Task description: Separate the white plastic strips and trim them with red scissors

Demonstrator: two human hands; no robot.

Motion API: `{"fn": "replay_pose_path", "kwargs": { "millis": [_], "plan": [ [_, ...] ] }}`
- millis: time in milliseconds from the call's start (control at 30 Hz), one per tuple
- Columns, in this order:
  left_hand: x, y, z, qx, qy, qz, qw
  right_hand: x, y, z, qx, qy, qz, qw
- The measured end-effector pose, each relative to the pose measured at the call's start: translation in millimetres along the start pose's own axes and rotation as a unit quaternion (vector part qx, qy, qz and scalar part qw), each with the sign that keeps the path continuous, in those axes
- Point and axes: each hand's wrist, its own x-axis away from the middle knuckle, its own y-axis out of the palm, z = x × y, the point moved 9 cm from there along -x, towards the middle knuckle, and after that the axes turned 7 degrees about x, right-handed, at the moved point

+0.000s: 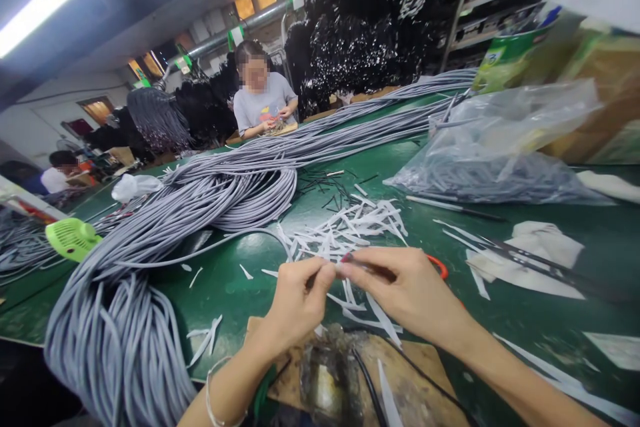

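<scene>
My left hand (299,299) is closed in a pinch on the end of a thin grey cable (225,240) that curves away to the left over the green table (230,287). My right hand (406,290) meets it fingertip to fingertip and grips a tool with orange-red handles (439,265), partly hidden behind the fingers. Below both hands lies a worn wooden board (420,380) with a dark fixture (325,373) on it. White and grey strips of cut sheath (350,223) are scattered just beyond my hands.
A thick bundle of grey cables (150,267) runs from the near left across to the far right. A clear plastic bag (500,147) of pieces lies at the right, white paper scraps (530,253) beside it. A green fan (73,238) sits left. A person (263,100) works opposite.
</scene>
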Motion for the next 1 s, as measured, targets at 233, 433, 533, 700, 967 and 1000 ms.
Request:
{"fn": "replay_pose_path", "kwargs": {
  "millis": [233, 433, 533, 700, 967, 1000],
  "plan": [
    [-3, -3.6, 10, -0.067, 0.100, 0.025, 0.992, 14, 0, -30, 0.220, -0.189, 0.073, 0.954],
    [4, 18.6, 22, -0.115, 0.192, -0.058, 0.973, 1, -3, 9, 0.147, -0.033, 0.000, 0.989],
    [4, 8.6, 25, -0.048, 0.191, -0.028, 0.980, -5, 8, 32, 0.014, 0.058, -0.095, 0.994],
    [-4, -21.3, 1, 0.036, 0.071, 0.109, 0.991, -2, 13, -1, -0.023, -0.043, -0.061, 0.997],
    [1, 8.6, 23, -0.067, 0.226, 0.039, 0.971, 6, -6, -19, 0.049, -0.097, 0.029, 0.994],
    [4, 17.3, 28, -0.083, 0.252, 0.005, 0.964, 3, -10, -14, 0.067, -0.081, 0.038, 0.994]
  ]
}}
